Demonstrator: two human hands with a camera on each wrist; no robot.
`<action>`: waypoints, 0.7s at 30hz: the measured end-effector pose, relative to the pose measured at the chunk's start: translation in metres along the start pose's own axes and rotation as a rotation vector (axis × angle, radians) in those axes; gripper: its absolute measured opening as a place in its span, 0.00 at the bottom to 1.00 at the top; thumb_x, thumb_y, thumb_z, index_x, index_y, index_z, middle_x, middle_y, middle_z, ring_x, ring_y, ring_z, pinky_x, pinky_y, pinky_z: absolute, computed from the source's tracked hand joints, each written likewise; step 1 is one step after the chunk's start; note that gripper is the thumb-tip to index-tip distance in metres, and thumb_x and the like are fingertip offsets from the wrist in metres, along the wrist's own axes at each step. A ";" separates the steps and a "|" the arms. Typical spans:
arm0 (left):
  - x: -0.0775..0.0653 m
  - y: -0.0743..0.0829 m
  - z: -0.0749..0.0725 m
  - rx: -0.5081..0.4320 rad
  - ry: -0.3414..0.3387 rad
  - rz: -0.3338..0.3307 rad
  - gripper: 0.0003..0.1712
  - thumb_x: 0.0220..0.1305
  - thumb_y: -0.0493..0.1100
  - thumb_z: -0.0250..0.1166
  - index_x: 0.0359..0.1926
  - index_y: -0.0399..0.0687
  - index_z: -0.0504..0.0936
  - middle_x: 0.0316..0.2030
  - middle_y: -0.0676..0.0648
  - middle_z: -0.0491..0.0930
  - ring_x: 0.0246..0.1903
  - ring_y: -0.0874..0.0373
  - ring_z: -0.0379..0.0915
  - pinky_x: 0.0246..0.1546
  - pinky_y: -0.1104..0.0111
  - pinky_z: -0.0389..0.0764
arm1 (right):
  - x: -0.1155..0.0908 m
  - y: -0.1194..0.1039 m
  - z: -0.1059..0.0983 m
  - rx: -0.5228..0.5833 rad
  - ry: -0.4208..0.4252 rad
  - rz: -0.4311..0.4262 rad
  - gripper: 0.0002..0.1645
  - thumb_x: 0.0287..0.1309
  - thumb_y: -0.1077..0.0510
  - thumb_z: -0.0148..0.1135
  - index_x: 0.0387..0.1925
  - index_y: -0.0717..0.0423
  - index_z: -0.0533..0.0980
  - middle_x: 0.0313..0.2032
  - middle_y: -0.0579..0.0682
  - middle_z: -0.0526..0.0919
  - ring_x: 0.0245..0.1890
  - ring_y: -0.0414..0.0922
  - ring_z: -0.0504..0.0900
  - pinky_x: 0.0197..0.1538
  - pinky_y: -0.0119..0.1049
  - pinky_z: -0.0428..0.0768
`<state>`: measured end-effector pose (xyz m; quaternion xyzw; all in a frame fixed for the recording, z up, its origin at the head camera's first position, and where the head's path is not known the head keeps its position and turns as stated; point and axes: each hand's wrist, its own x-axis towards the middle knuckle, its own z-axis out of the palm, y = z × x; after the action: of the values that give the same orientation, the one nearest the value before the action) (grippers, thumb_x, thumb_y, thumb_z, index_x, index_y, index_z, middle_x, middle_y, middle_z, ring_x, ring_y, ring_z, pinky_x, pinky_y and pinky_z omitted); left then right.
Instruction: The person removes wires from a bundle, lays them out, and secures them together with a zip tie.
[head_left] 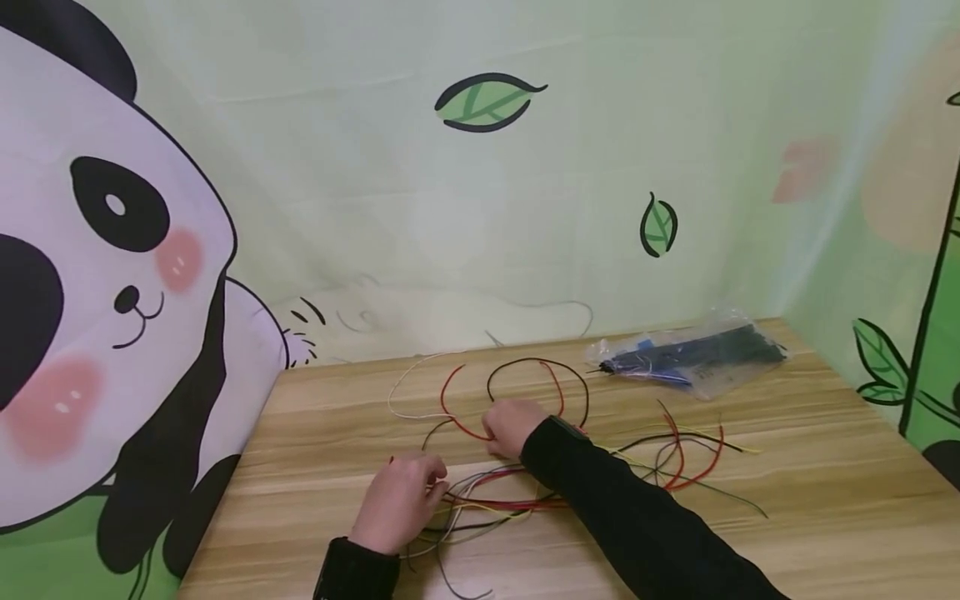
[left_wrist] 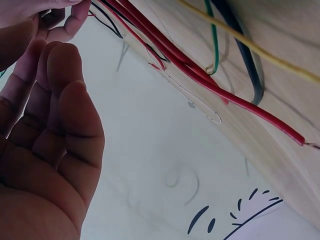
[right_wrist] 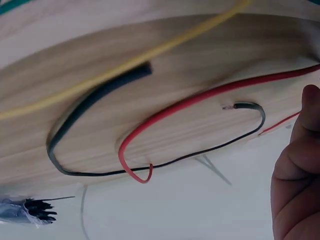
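Note:
Over the middle of the wires, my right hand (head_left: 513,425) has its fingers bent down at a curved red wire (head_left: 447,400), pinching it where it passes under the fingertips. In the right wrist view the red wire (right_wrist: 195,97) runs to the edge near a finger (right_wrist: 300,170). My left hand (head_left: 401,500) hovers at the left end of a bundle of wires (head_left: 517,505) in red, yellow, black and white. Its fingers (left_wrist: 82,110) are loosely bent, with nothing seen between them in the left wrist view. A black wire (head_left: 540,360) loops behind the right hand.
A clear plastic bag (head_left: 697,354) of black strips lies at the back right. Right of the right forearm are more red, yellow, black and green wires (head_left: 705,475). A white wire (head_left: 392,392) loops at the back left. Behind the wooden table (head_left: 300,442) hangs a printed panda cloth (head_left: 337,208).

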<state>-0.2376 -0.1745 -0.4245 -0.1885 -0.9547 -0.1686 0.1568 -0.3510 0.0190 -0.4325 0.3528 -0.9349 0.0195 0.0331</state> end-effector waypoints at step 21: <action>0.000 0.001 -0.005 -0.014 0.013 0.001 0.04 0.54 0.39 0.71 0.28 0.49 0.83 0.26 0.54 0.80 0.24 0.66 0.72 0.26 0.70 0.73 | -0.003 0.005 0.004 -0.097 -0.032 -0.026 0.03 0.62 0.64 0.56 0.38 0.59 0.72 0.30 0.51 0.78 0.29 0.45 0.80 0.30 0.39 0.78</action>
<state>-0.2358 -0.1759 -0.4199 -0.1892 -0.9523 -0.1766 0.1617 -0.3517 0.0245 -0.4369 0.3631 -0.9305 -0.0318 0.0355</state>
